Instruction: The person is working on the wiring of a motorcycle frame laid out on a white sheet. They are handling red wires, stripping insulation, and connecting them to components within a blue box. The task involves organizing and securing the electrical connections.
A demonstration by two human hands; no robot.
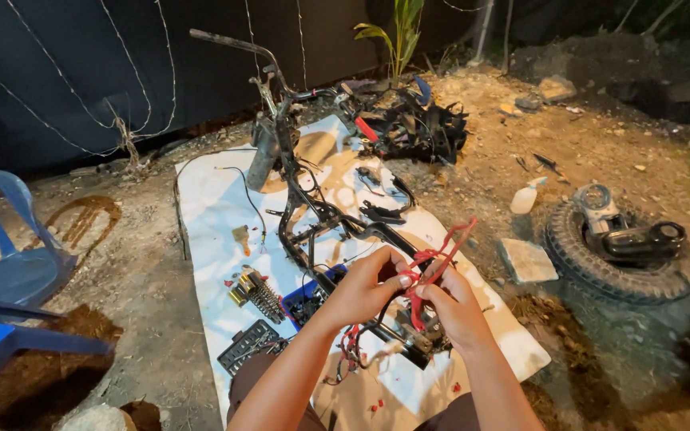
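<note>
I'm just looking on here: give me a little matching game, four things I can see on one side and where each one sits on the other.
Things:
1. red cord
2. blue plastic chair
3. tyre
4. socket set

Places:
A. on the white sheet, left of the forearms
B. far left, on the dirt
C. between the left hand and right hand
D. right, on the ground, with an engine part on top

Pairs: 1-C, 2-B, 3-D, 4-A
</note>
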